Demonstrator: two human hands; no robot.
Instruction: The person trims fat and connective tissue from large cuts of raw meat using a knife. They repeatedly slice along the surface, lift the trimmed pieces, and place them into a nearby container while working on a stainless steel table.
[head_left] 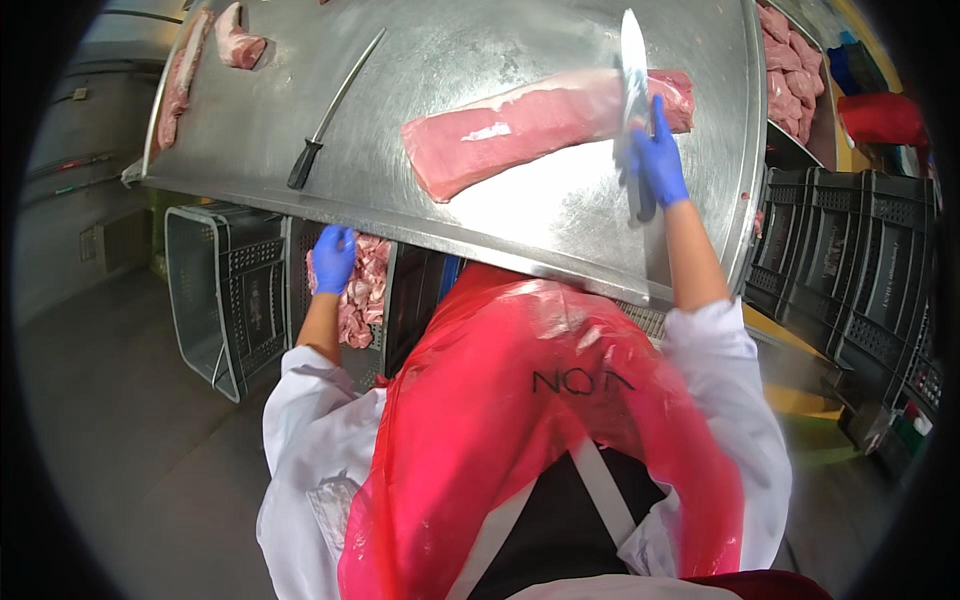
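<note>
My right hand, in a blue glove, is closed around the dark handle of a long knife. Its pale blade points away from me, over the right end of a long pink slab of boneless meat, probably a loin, lying on the steel table. At the table's near edge my left hand, also gloved in blue, hangs above a crate of meat trimmings. Its fingers are curled in, and what they hold, if anything, is hidden.
A sharpening steel with a black handle lies left on the table. Farther left are a meat strip and a small meat piece. A grey crate stands below; dark crates and a meat-filled container are at right.
</note>
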